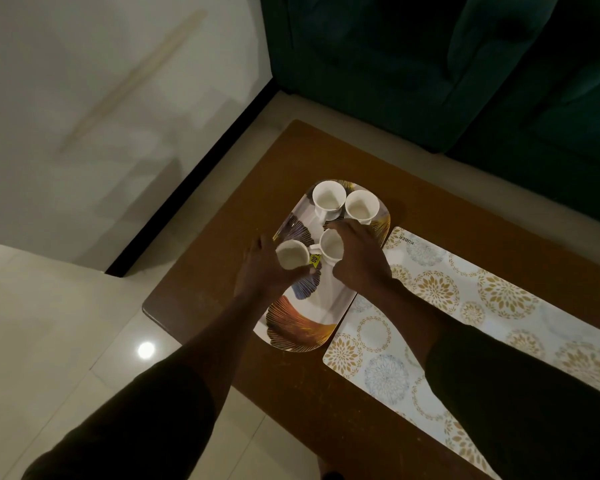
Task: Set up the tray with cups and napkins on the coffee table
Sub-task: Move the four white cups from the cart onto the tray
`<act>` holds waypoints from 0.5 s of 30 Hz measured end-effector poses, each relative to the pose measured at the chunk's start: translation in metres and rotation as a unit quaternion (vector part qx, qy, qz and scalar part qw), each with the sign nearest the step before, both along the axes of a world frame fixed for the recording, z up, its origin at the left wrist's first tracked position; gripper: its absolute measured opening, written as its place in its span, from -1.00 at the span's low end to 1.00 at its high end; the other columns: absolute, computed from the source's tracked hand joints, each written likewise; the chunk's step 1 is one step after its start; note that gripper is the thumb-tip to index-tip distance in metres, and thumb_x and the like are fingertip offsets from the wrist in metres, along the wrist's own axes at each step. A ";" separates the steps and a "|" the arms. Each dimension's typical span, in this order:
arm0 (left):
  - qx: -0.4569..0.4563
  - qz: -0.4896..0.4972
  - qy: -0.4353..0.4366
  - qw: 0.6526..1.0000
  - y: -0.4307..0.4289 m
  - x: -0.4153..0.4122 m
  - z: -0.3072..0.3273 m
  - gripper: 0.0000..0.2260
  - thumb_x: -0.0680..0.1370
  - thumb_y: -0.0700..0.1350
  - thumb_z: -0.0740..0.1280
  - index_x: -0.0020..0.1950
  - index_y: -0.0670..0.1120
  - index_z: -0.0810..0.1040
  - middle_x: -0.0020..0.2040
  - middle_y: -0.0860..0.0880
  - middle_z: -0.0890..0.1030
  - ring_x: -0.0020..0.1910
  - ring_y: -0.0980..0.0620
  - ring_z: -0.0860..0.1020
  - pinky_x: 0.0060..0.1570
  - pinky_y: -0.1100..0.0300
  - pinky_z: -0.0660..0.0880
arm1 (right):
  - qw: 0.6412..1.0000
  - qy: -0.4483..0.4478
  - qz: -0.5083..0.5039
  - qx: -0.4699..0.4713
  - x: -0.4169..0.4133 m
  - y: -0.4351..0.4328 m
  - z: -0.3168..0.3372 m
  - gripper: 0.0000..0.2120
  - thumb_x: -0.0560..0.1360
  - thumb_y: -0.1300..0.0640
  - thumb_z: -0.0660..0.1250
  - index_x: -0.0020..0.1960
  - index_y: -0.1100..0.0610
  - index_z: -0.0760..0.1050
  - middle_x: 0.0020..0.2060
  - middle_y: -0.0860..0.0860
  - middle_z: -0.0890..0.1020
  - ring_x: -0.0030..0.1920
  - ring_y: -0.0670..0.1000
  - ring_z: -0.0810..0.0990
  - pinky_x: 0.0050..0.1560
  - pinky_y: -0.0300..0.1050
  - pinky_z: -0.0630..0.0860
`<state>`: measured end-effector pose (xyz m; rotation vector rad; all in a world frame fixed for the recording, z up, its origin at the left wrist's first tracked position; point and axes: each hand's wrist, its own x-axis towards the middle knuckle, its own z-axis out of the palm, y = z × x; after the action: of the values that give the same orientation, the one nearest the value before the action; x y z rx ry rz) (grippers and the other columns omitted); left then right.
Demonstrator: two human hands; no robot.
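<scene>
Tray [302, 327] holds four cups [329, 197]; left hand [262, 271] grips one, right hand [359, 258] another.

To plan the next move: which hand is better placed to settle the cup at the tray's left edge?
Probably left. The left hand grips that edge cup; the right hand is busy holding the neighbouring cup.

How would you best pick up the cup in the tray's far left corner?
Take the far left cup round its body under the flared rim, from above and the left. It stands upright with its left side free; the far right cup sits close on its right, and the left hand and right hand hold the near cups.
</scene>
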<state>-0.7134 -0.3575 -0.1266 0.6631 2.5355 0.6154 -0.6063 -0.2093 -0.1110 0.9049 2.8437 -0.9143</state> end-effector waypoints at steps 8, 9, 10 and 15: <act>0.039 -0.002 -0.023 0.999 0.007 -0.006 0.003 -0.16 0.21 0.11 0.63 0.37 -0.11 0.36 0.32 -0.15 0.44 0.25 -0.12 0.43 0.04 0.08 0.43 | 0.998 -0.021 0.003 0.057 -0.001 -0.001 -0.005 -0.29 0.36 -0.03 0.49 0.43 0.07 0.29 0.39 0.00 0.40 0.39 0.12 0.32 0.33 0.05 0.36; 0.037 -0.007 -0.037 0.999 0.007 -0.009 0.003 -0.16 0.21 0.07 0.64 0.38 -0.10 0.36 0.35 -0.15 0.41 0.28 -0.14 0.41 0.08 0.07 0.42 | 0.998 -0.020 0.005 0.061 -0.001 0.000 -0.006 -0.31 0.36 0.00 0.49 0.41 0.07 0.31 0.38 0.00 0.41 0.38 0.12 0.33 0.33 0.03 0.37; 0.035 -0.009 -0.050 0.998 0.007 -0.011 0.003 -0.17 0.21 0.02 0.65 0.38 -0.08 0.37 0.36 -0.15 0.40 0.30 -0.16 0.40 0.09 0.07 0.40 | 0.998 -0.021 0.009 0.065 0.000 0.000 -0.006 -0.34 0.36 0.03 0.49 0.39 0.07 0.33 0.37 0.00 0.42 0.36 0.11 0.33 0.31 0.01 0.39; 0.030 -0.016 -0.032 0.999 0.020 -0.017 0.008 -0.27 0.25 -0.08 0.64 0.36 -0.10 0.46 0.29 -0.16 0.53 0.23 -0.18 0.51 0.01 0.09 0.46 | 0.998 -0.011 0.044 0.042 0.011 0.008 -0.001 -0.40 0.28 0.29 0.49 0.28 0.03 0.44 0.35 -0.04 0.41 0.33 0.07 0.35 0.16 -0.01 0.53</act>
<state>-0.7306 -0.3379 -0.1191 0.6928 2.4508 0.6923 -0.5957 -0.2014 -0.1123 0.7852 2.8967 -0.7774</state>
